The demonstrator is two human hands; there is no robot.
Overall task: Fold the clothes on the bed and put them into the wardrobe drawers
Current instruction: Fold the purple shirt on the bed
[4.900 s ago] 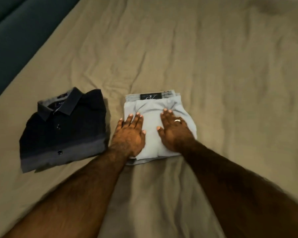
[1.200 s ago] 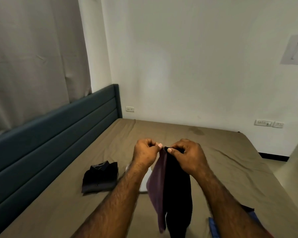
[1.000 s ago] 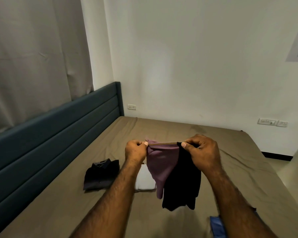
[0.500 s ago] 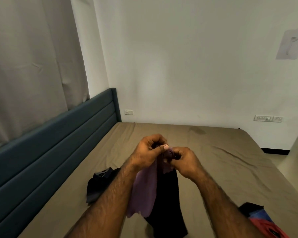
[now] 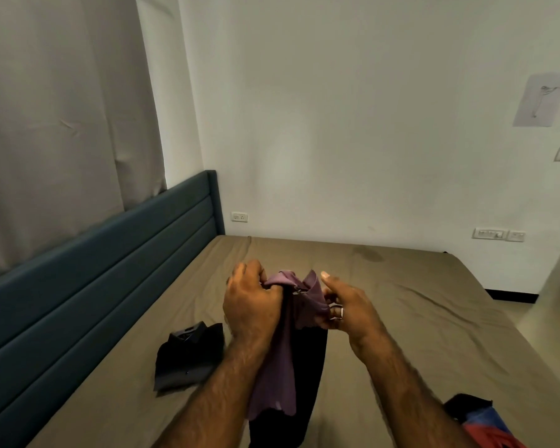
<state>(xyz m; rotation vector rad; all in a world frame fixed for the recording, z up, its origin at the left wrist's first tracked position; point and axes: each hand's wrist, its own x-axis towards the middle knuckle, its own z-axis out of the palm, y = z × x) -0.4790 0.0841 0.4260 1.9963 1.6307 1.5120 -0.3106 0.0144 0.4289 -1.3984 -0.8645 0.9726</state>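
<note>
Now | we are clenching the purple-and-black cloth garment (image 5: pixel 278 367) in our left hand (image 5: pixel 253 308) | right hand (image 5: pixel 349 305) curling fingers into its edge, thumb raised | hanging lengthwise below both.

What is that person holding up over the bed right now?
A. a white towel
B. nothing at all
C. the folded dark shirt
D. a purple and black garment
D: the left hand and right hand both grip the purple and black garment, while the folded dark shirt lies on the bed.
</note>
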